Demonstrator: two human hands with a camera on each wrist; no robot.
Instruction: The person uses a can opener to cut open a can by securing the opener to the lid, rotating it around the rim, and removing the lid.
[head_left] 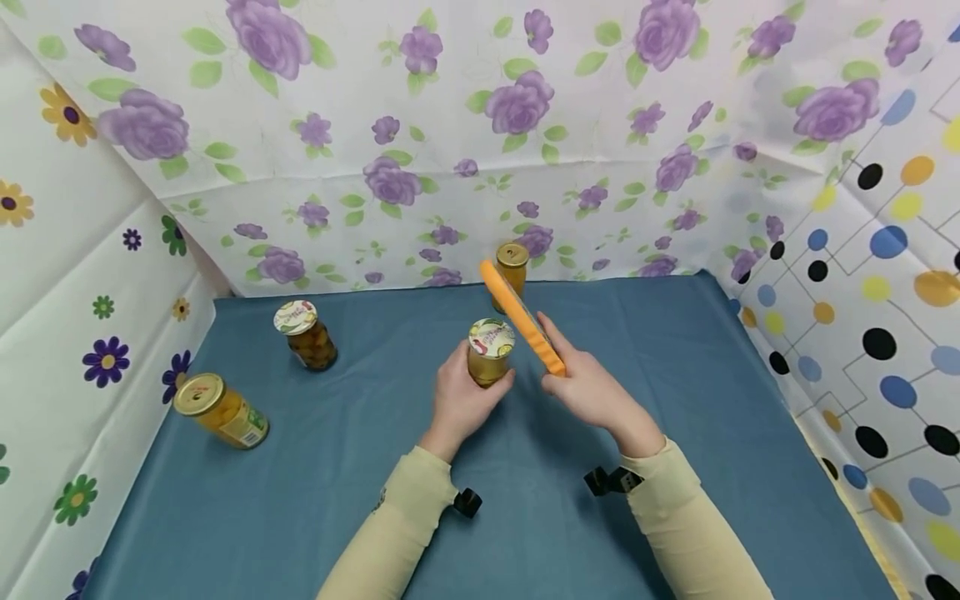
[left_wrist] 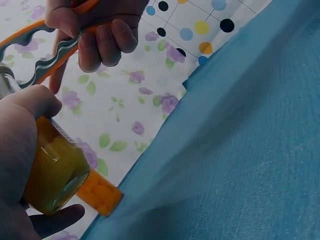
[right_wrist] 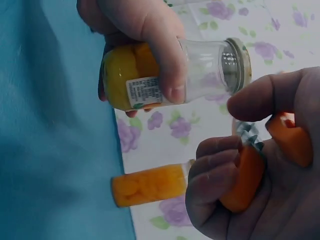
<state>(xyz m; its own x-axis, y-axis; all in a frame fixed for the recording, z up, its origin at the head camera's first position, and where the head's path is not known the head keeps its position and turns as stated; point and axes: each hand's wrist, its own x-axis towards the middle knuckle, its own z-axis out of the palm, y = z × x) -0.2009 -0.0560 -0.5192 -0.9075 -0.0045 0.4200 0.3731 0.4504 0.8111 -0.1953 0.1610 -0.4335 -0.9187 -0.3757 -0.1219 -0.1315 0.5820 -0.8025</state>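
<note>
Head view, jar [head_left: 490, 355] in left hand [head_left: 461, 400], opener [head_left: 522, 317] in right hand [head_left: 595, 390]

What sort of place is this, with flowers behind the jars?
Probably a little pretend workspace: a flowery sheet at the back, a dotted sheet on the right, and a blue cloth with jars standing on it.

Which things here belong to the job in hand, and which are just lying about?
In the job:
Jar with patterned lid, held by the left hand
Orange serrated tool, held by the right hand

Just standing about, untouched:
Gold-lidded jar at the back
Jar with dark contents
Gold-lidded jar at far left
</note>
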